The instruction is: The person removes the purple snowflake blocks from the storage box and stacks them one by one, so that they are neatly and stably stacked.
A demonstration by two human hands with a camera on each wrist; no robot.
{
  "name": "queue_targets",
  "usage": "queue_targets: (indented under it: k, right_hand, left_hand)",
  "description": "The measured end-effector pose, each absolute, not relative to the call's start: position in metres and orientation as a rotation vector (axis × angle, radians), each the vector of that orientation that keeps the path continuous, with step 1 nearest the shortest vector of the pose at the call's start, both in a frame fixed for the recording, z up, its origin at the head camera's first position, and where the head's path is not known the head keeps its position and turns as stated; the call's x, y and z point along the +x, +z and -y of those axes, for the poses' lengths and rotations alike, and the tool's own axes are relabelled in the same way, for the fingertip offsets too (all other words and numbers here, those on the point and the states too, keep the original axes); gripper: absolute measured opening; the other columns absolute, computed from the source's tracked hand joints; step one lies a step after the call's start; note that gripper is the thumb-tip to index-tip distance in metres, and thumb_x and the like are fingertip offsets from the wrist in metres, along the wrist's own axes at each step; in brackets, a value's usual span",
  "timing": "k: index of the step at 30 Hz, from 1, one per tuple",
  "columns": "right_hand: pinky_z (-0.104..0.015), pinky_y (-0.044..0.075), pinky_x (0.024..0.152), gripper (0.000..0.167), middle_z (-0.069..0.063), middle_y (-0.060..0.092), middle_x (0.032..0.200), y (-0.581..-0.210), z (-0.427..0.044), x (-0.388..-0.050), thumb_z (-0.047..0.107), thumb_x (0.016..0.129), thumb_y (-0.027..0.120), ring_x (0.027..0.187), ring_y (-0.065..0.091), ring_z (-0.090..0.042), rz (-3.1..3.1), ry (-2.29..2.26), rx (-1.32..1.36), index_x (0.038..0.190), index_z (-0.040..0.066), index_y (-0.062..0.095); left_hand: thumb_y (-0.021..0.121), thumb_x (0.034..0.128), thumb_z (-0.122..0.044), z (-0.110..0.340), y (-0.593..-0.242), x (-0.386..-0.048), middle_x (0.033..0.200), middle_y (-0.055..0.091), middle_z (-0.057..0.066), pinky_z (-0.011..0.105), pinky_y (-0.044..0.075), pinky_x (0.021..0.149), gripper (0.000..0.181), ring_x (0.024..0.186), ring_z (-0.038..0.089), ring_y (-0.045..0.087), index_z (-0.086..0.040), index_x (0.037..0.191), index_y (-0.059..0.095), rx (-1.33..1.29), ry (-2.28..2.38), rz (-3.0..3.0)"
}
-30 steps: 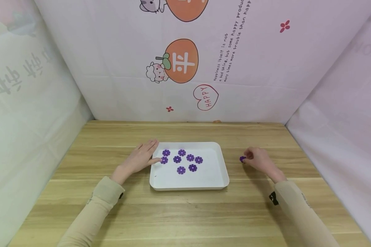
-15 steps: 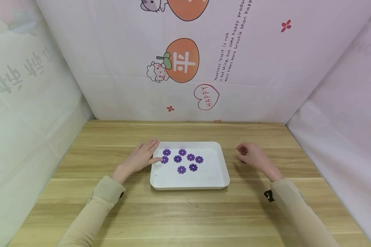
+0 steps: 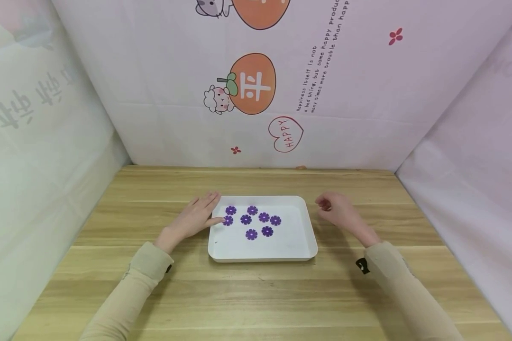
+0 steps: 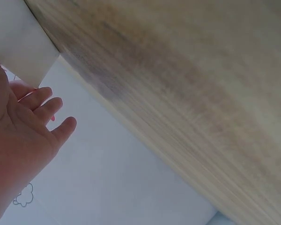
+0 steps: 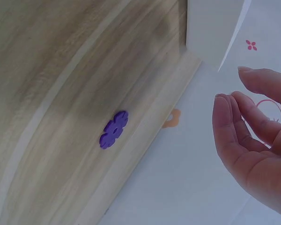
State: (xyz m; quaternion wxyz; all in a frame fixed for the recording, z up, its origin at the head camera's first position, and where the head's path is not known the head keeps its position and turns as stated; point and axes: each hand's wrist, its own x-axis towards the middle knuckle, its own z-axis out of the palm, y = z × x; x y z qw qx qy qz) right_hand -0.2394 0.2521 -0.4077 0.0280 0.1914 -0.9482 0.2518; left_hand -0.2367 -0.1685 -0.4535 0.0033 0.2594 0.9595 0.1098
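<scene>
My left hand (image 3: pixel 193 219) rests on the left rim of the white tray (image 3: pixel 294 244), fingers straight and thumb reaching inside by a purple notched disc (image 3: pixel 228 220). Several similar discs (image 3: pixel 251 234) lie flat in the tray. Just right of the tray, my right hand (image 3: pixel 344 215) hovers, fingers loosely bent, holding nothing. In the right wrist view a gap parts the thumb and fingers of that hand (image 5: pixel 260 140), and one purple disc (image 5: pixel 114 130) lies on the wood; the head view hides it. The left wrist view shows the left hand (image 4: pixel 25 129) at the tray (image 4: pixel 25 44).
The wooden table (image 3: pixel 256 298) carries the tray. A white printed cloth (image 3: pixel 175 71) rises behind the table's far edge, with white cloth on the left (image 3: pixel 47 166) and right (image 3: pixel 473 166) sides.
My right hand has let go of the purple disc that it pinched and moved left to the tray's right side. The left hand has stayed on the rim.
</scene>
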Motion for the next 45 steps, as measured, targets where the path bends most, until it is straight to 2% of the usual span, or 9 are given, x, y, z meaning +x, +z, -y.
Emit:
queue_targets:
  k: [12,25,38,45]
  right_hand:
    - [-0.041,0.06,0.076,0.021,-0.018,0.071,0.093,-0.403,-0.229,-0.243,0.006,0.085,0.073,0.083,0.068,-0.026,2.906,0.756,0.685,0.101,-0.007,0.068]
    - [-0.032,0.058,0.074,0.026,-0.013,0.07,0.094,-0.406,-0.208,-0.249,0.008,0.086,0.074,0.083,0.064,-0.019,2.999,0.771,0.711,0.108,-0.005,0.068]
    - [-0.032,0.061,0.074,0.024,-0.018,0.072,0.095,-0.405,-0.189,-0.248,0.005,0.085,0.075,0.081,0.066,-0.018,2.992,0.729,0.861,0.105,-0.005,0.069]
    - [-0.032,0.061,0.076,0.024,-0.016,0.072,0.095,-0.407,-0.181,-0.25,0.004,0.085,0.075,0.082,0.066,-0.018,3.016,0.765,0.885,0.106,-0.005,0.068]
  left_hand:
    - [0.051,0.0986,-0.054,0.168,-0.452,-0.237,0.162,0.029,0.019,0.06,0.025,0.122,0.083,0.151,0.037,0.028,0.001,0.155,0.026,0.823,0.343,-3.013]
    - [0.052,0.0988,-0.051,0.169,-0.453,-0.236,0.162,0.028,0.021,0.061,0.025,0.122,0.081,0.15,0.039,0.029,0.002,0.155,0.026,0.815,0.349,-3.023]
    - [0.051,0.0989,-0.053,0.168,-0.453,-0.237,0.162,0.028,0.02,0.061,0.025,0.122,0.081,0.15,0.038,0.029,0.001,0.155,0.026,0.809,0.339,-3.023]
    - [0.052,0.0986,-0.052,0.169,-0.451,-0.236,0.161,0.029,0.02,0.06,0.026,0.122,0.081,0.15,0.038,0.03,0.002,0.154,0.027,0.822,0.344,-3.027]
